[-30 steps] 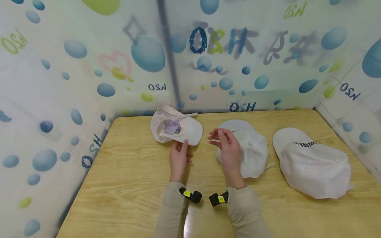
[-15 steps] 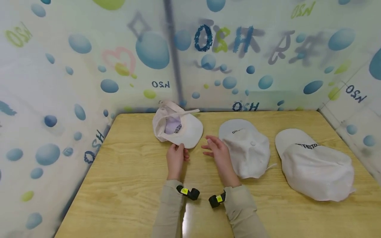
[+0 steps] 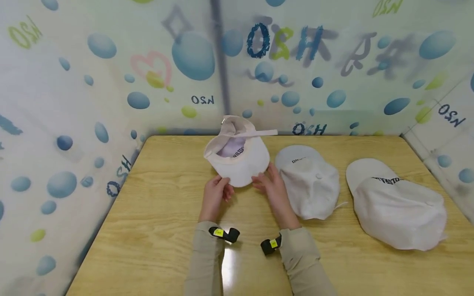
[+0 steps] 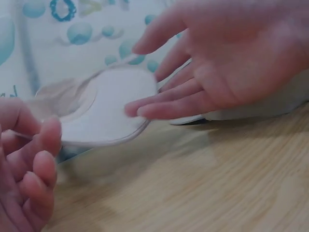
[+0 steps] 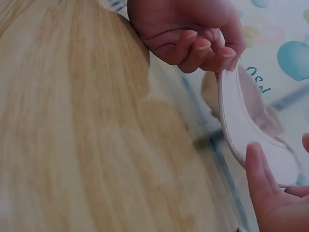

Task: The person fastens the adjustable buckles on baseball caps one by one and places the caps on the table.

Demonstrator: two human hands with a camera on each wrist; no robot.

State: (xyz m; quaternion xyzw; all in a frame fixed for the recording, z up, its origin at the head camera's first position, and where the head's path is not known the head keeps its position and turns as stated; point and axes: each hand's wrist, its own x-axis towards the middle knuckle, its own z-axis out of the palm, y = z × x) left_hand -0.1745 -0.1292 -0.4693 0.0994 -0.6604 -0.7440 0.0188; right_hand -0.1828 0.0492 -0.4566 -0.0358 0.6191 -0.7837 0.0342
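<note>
A white baseball cap (image 3: 246,168) is held up over the far part of the table, its brim towards me and its lilac-lined inside showing. My left hand (image 3: 214,195) pinches the brim's left side between thumb and fingers. At the brim's right edge, my right hand (image 3: 275,193) has its thumb on one face and its fingers by the other; the right wrist view has the brim (image 5: 231,108) between them. In the left wrist view the right hand's fingers (image 4: 178,99) look long and fairly straight. A loose strap (image 3: 261,133) sticks out from the cap's back.
A second white cap (image 3: 311,185) lies just right of my right hand, and a third white cap (image 3: 398,209) farther right. The wooden table (image 3: 148,230) meets a patterned wall (image 3: 166,119) at the back.
The held cap has risen and shifted right, turning its inside more towards me. My right hand has come from near the second cap to the brim's right edge.
</note>
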